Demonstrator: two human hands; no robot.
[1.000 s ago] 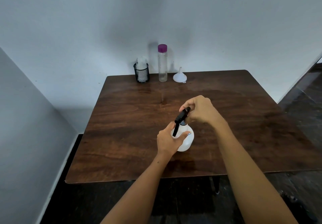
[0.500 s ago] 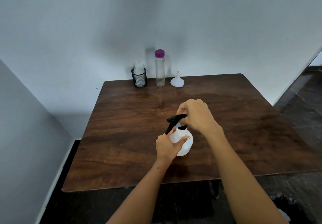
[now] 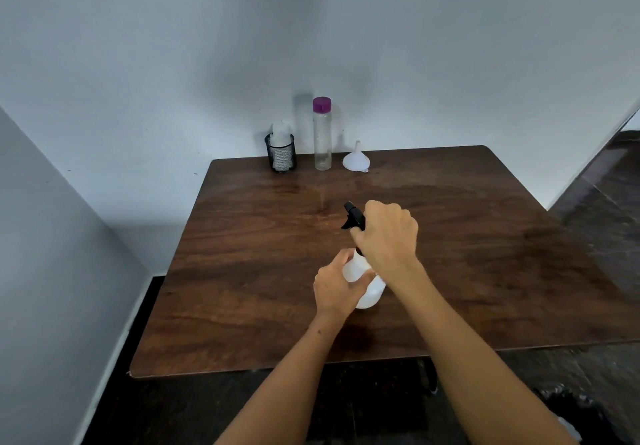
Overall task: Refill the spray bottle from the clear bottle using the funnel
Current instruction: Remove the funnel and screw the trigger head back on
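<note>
A plain room, likely in a home: bare pale walls point(image 3: 173, 46) meet behind a dark wooden table point(image 3: 242, 271), with dark floor point(image 3: 606, 185) beside it.

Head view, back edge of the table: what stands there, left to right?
Black mesh cup → clear bottle with purple cap → white funnel, resting wide mouth down, spout up.
</note>
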